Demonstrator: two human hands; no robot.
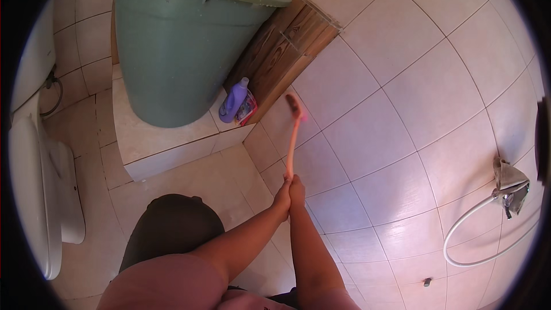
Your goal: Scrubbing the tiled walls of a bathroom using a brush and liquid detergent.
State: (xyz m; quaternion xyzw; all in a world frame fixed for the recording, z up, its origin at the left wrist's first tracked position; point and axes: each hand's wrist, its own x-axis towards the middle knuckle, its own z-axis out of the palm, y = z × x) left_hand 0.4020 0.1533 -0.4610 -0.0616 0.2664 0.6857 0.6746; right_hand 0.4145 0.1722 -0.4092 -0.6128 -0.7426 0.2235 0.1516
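Observation:
A long-handled brush (292, 137) with a pale orange-pink handle is held in both hands, its head up against the tiled wall (366, 137). My left hand (282, 196) and my right hand (297, 191) are closed together around the lower end of the handle. The brush head is slightly blurred, and a pink patch shows beside it. How the bristles meet the tiles cannot be told.
A large green plastic barrel (185, 51) stands on a tiled ledge (172, 142), beside a purple bottle (234, 101) and a colourful packet (246, 111). A white toilet (38, 189) is at left. At right, a white hose (447, 241) hangs from a cloth-draped tap (510, 185).

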